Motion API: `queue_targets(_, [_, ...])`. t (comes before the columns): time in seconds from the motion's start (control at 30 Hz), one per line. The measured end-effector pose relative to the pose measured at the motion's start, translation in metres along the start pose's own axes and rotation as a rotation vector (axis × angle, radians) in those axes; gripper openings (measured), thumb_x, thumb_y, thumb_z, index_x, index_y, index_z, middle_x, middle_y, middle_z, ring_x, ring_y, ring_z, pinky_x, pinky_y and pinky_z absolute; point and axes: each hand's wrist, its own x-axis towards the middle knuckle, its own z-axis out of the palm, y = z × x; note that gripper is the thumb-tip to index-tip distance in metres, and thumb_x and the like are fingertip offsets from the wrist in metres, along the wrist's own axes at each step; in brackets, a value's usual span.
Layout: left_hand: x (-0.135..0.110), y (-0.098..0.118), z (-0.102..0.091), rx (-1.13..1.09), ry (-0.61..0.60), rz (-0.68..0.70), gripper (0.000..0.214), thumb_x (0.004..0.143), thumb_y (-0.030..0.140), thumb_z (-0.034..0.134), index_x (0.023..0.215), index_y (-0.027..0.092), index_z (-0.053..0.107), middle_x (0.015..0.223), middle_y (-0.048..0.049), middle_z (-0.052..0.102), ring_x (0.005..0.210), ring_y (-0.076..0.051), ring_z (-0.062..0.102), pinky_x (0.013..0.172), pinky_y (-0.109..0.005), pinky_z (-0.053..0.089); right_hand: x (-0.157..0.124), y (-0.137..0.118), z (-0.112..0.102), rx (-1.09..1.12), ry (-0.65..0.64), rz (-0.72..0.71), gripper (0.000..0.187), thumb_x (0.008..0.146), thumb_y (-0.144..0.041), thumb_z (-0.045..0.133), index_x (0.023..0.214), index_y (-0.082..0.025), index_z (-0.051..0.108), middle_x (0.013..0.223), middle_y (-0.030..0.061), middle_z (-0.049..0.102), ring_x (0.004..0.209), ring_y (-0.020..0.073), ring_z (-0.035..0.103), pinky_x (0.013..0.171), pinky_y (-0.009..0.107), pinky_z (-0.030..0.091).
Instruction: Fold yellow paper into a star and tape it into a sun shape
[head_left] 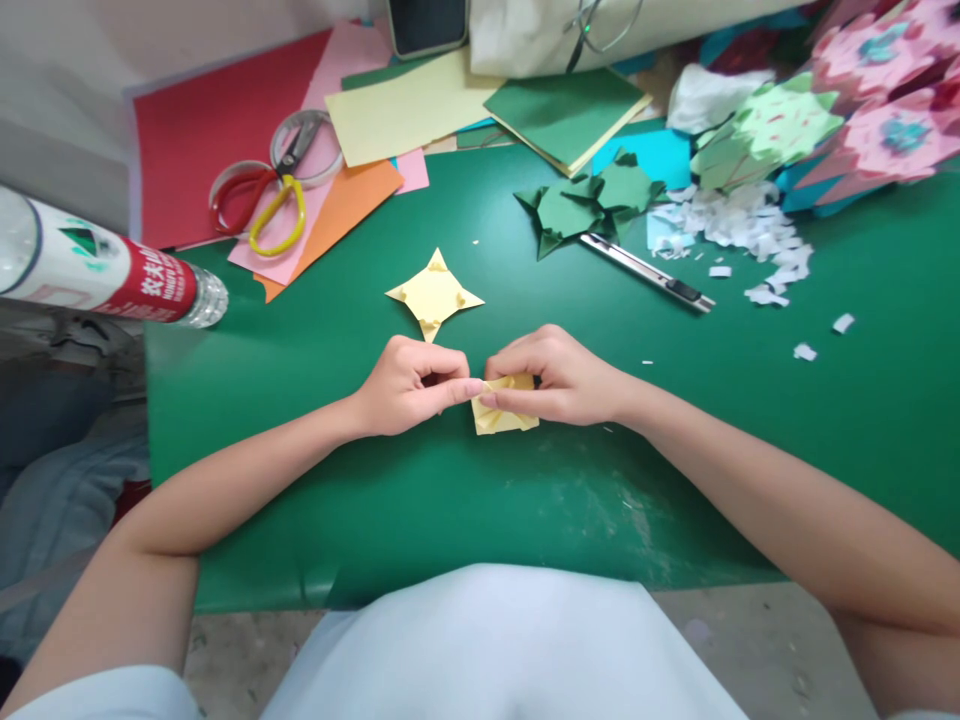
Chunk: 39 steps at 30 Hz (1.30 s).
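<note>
A small folded piece of yellow paper (510, 418) is between my hands, just above or on the green table (450, 520). My left hand (416, 385) pinches its upper left corner, thumb on top. From the other side my right hand (559, 375) grips its upper edge, with the thumb lying across the folds. The fingertips partly hide the paper. Just beyond my left hand lies a finished-looking yellow four-pointed paper star (433, 293) with curled tabs.
Scissors (281, 185) rest on coloured sheets (225, 130) at the back left, near a water bottle (135, 275). A utility knife (649, 272) lies beside green folded stars (577, 205). White paper scraps (750, 230) and pink paper flowers (892, 135) are at the right.
</note>
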Motion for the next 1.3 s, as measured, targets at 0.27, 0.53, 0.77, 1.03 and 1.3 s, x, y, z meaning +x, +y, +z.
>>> queue_targets(0.27, [-0.002, 0.002, -0.001, 0.01, -0.002, 0.01, 0.036, 0.096, 0.033, 0.054, 0.065, 0.015, 0.062, 0.043, 0.0059, 0.053, 0.038, -0.003, 0.044, 0.043, -0.014, 0.033, -0.002, 0.002, -0.003, 0.11, -0.021, 0.006, 0.055, 0.094, -0.058, 0.049, 0.066, -0.013, 0.062, 0.054, -0.005, 0.044, 0.052, 0.0042, 0.031, 0.052, 0.019, 0.026])
queue_targets(0.53, [-0.002, 0.003, 0.002, 0.079, 0.065, 0.065, 0.038, 0.094, 0.03, 0.056, 0.058, 0.015, 0.051, 0.041, 0.0081, 0.042, 0.037, -0.002, 0.035, 0.04, -0.016, 0.027, -0.001, 0.001, -0.001, 0.087, -0.01, -0.008, 0.055, 0.095, -0.059, 0.048, 0.066, -0.013, 0.06, 0.054, -0.0051, 0.043, 0.051, 0.0043, 0.032, 0.051, 0.019, 0.025])
queue_targets(0.77, [-0.001, 0.001, 0.0, 0.024, 0.05, 0.05, 0.042, 0.094, 0.037, 0.056, 0.058, 0.016, 0.05, 0.04, 0.0072, 0.043, 0.036, -0.003, 0.036, 0.04, -0.018, 0.026, -0.002, 0.003, 0.001, 0.106, 0.013, -0.021, 0.051, 0.094, -0.056, 0.05, 0.068, -0.014, 0.06, 0.055, -0.0045, 0.048, 0.051, 0.0039, 0.037, 0.05, 0.018, 0.027])
queue_targets(1.03, [-0.005, -0.001, -0.002, -0.04, 0.081, 0.052, 0.036, 0.094, 0.034, 0.058, 0.063, 0.016, 0.06, 0.042, 0.0062, 0.048, 0.037, -0.003, 0.04, 0.041, -0.017, 0.029, -0.003, 0.002, -0.002, 0.29, 0.058, -0.036, 0.043, 0.097, -0.049, 0.048, 0.075, -0.013, 0.058, 0.058, -0.0048, 0.048, 0.052, 0.0037, 0.038, 0.052, 0.017, 0.03])
queue_targets(1.3, [-0.009, -0.007, 0.003, -0.115, 0.326, -0.105, 0.039, 0.093, 0.042, 0.059, 0.062, 0.018, 0.057, 0.043, 0.0058, 0.044, 0.039, -0.005, 0.037, 0.043, -0.022, 0.031, -0.002, 0.006, 0.003, 0.478, 0.234, 0.008, 0.044, 0.096, -0.048, 0.052, 0.066, -0.017, 0.045, 0.056, -0.0061, 0.039, 0.05, 0.004, 0.034, 0.046, 0.018, 0.026])
